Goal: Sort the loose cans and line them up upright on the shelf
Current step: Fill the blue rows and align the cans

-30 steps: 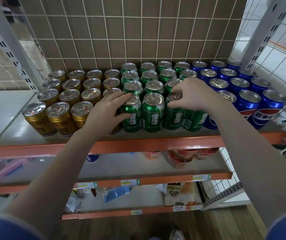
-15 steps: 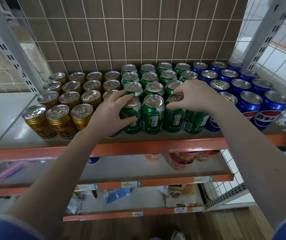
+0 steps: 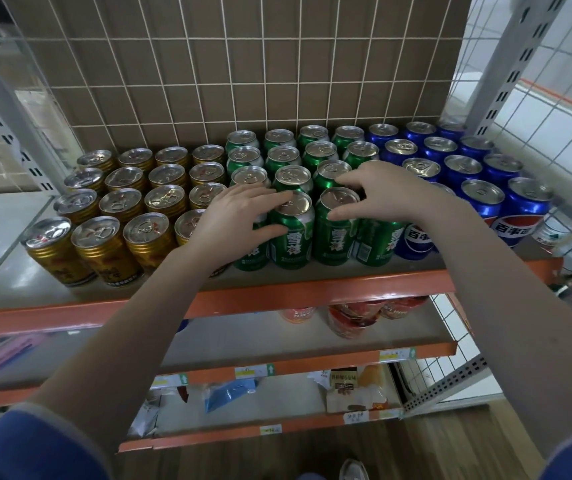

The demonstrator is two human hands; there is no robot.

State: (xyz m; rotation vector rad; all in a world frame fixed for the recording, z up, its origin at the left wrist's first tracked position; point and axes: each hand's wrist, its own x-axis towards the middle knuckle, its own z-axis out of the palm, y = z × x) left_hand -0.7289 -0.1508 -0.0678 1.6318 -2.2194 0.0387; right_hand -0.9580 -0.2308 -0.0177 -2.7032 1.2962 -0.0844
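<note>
Upright cans stand in sorted blocks on the top shelf [image 3: 312,289]: gold cans [image 3: 104,244] on the left, green cans [image 3: 281,157] in the middle, blue cans [image 3: 481,199] on the right. My left hand [image 3: 236,216] lies over the front left green can, and its fingertips and thumb curl round the second front green can [image 3: 293,237]. My right hand [image 3: 384,192] grips the third front green can [image 3: 334,237], with fingers behind its top and the thumb on its upper side. A fourth front green can [image 3: 378,244] stands partly hidden under my right wrist.
A wire grid over a brown backboard [image 3: 243,81] closes the shelf's rear, and a wire side panel [image 3: 554,116] closes its right side. Grey uprights stand at both ends. Lower shelves hold red cups [image 3: 353,320] and snack packets [image 3: 346,393]. Bare shelf surface lies left of the gold cans.
My left hand has shifted right from the first front green can onto the second. My right hand has stayed on the third front green can.
</note>
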